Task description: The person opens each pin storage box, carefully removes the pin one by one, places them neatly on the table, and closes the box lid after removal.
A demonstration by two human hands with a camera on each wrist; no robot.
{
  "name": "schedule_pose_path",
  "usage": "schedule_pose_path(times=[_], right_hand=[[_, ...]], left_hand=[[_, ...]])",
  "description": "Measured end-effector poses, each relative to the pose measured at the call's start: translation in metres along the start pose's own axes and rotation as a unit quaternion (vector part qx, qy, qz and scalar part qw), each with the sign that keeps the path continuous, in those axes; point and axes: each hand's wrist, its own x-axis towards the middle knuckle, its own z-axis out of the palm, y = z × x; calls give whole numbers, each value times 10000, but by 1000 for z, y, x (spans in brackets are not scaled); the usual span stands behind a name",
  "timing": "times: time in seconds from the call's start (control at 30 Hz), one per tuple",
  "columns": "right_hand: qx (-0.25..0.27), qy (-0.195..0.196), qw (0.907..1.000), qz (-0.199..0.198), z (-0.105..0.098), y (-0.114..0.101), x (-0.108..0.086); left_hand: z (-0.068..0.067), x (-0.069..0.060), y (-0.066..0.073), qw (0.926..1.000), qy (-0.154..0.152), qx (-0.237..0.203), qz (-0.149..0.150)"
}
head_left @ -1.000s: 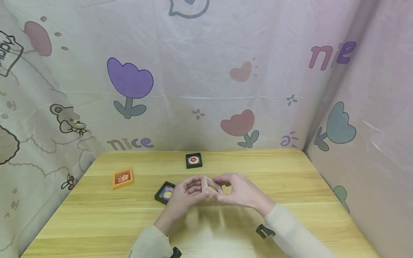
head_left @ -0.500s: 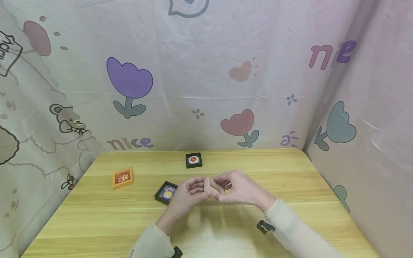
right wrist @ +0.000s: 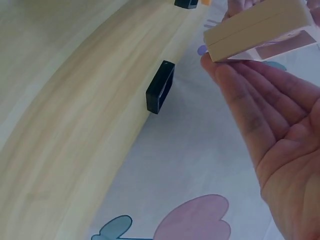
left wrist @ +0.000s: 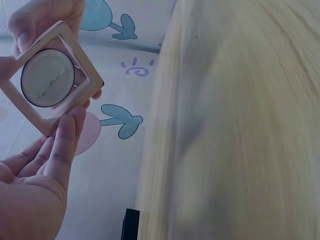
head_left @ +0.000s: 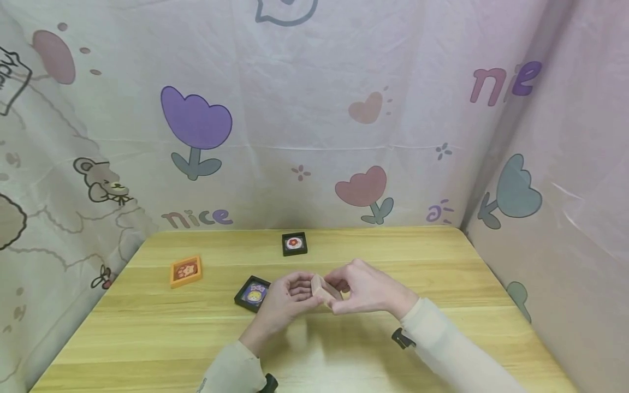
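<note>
Both hands hold a beige square display frame [head_left: 324, 290] up above the table, tilted. Inside its see-through middle, the left wrist view shows a round pin badge [left wrist: 47, 77], its pale back with a pin bar facing that camera. My left hand [head_left: 285, 300] grips the frame's left side between thumb and fingers. At the opposite side, my right hand [head_left: 366, 289] pinches it the same way; in the right wrist view, fingers [right wrist: 250, 117] lie along the frame's edge. The badge's front is hidden in the wrist views.
Behind the left hand lies a black frame with a purple and yellow badge [head_left: 253, 293], partly covered. Another black frame with a red flower badge [head_left: 295, 244] lies at the back, and an orange frame [head_left: 187, 271] at the left. Printed curtains surround the wooden table [head_left: 206, 349].
The held frame has shifted slightly right and tilted, so its inner picture no longer shows in the head view. Both hands keep their hold on it.
</note>
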Motion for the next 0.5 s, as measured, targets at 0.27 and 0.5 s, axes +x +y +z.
schedule_pose_path(times=[0.27, 0.5], right_hand=[[-258, -109, 9993, -235, 0, 2, 3], [-149, -110, 9998, -66, -4, 3, 1]], left_hand=[[0, 1, -4, 10000, -29, -15, 87], [-4, 0, -9, 9995, -226, -100, 214]])
